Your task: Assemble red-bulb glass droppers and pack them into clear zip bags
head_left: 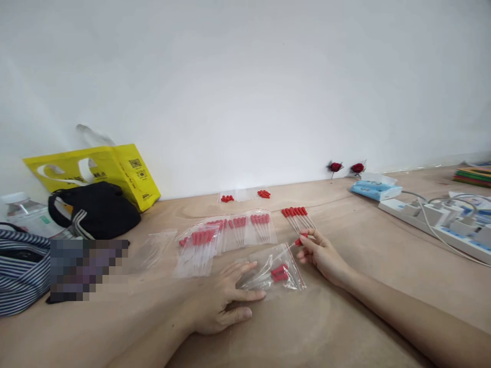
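My left hand (pixel 230 296) lies with its fingers spread at the left end of a clear zip bag (pixel 293 283). Inside that bag are a few droppers with red bulbs (pixel 280 273). At the bag's mouth, my right hand (pixel 318 255) pinches a red-bulbed dropper (pixel 300 239), its thin stem pointing left toward the opening. I cannot tell whether it is one dropper or two. Just beyond the right hand, several loose red-bulbed droppers (pixel 294 211) lie side by side. Filled bags of droppers (pixel 203 237) overlap in a row behind my left hand.
Flat clear bags (pixel 153 248) lie on the left. Small bags with red pieces (pixel 227 199) rest near the wall. A yellow bag (pixel 103 166), black cloth item (pixel 95 209) and striped bag (pixel 23 271) stand left. Right: tissue pack (pixel 376 189), power strip (pixel 441 220), dark red roses (pixel 335 167).
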`<state>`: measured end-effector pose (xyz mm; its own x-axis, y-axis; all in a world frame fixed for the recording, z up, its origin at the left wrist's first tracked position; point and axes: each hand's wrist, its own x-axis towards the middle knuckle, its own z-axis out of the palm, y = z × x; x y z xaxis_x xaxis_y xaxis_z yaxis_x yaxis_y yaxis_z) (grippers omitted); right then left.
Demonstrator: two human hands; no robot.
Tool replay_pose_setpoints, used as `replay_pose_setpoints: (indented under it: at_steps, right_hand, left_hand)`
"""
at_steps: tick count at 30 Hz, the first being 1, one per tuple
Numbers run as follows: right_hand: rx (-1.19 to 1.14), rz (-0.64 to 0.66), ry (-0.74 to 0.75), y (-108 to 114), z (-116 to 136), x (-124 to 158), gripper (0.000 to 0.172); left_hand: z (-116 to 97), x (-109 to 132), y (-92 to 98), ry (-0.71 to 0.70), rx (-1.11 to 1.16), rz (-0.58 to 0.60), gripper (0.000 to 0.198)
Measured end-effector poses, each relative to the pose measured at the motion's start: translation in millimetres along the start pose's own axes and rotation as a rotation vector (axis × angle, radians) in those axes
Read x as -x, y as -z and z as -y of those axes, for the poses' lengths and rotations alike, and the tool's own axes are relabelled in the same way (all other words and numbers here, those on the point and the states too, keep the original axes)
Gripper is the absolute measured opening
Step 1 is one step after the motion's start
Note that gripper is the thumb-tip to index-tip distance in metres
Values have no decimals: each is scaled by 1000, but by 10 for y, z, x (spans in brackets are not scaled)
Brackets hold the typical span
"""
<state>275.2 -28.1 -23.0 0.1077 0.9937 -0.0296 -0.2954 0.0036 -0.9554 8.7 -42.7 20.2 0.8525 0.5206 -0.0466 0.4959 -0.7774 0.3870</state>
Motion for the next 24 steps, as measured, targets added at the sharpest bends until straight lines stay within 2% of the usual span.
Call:
replay_pose_setpoints:
  at_steps: [7,13,16,21,23,24]
  right_hand:
    - [234,383,-75,-53,26,91,34]
    - [428,596,-154,-29,97,68,39]
    - [479,572,-131,-79,84,81,41]
    - [456,286,-35,-186,-67,48,37]
    - [470,238,3,-197,-101,30,37]
    - [480,255,13,-194,-103,28,37]
  left_hand:
    - [40,-4,-34,-24,-10,-4,36]
    - [48,-7,-34,0,-39,24,37]
    - [42,-3,-37,7,-45,29,37]
    - [24,-5,-27,6,-51,20,36]
    - [14,-10,-16,-2,-56,12,36]
    - [9,-12,-10,-6,-58,6,36]
